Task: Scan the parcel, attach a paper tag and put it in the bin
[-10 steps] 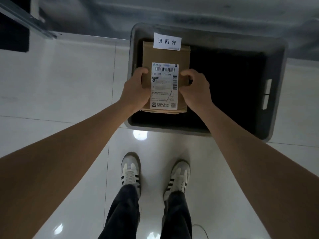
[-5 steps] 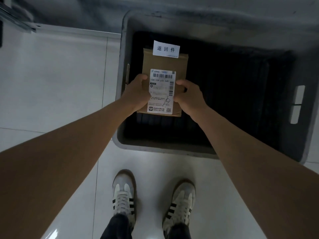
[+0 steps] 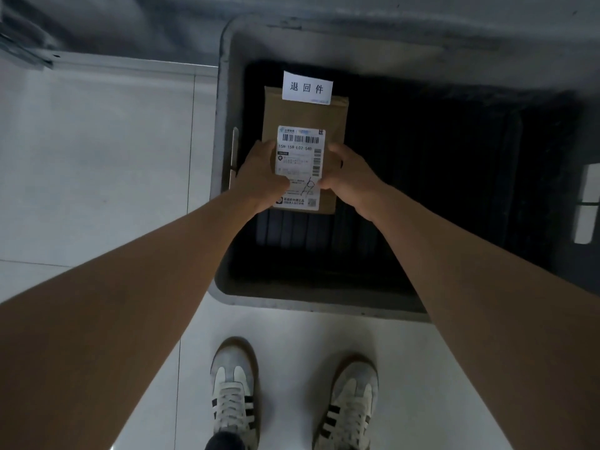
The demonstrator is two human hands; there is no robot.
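- Left grip (image 3: 259, 177) and right grip (image 3: 349, 175) clasp the flat cardboard parcel (image 3: 305, 115) by its sides.
- White paper tag (image 3: 307, 88) at the edge beyond them.
- Grey plastic bin (image 3: 224, 125) around.

"退回件" on paper tag (image 3: 307, 88)

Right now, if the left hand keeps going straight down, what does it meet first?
Probably the gray bin's dark ribbed floor. The left hand grips the cardboard parcel inside the bin, and nothing else shows beneath; depth is unclear.
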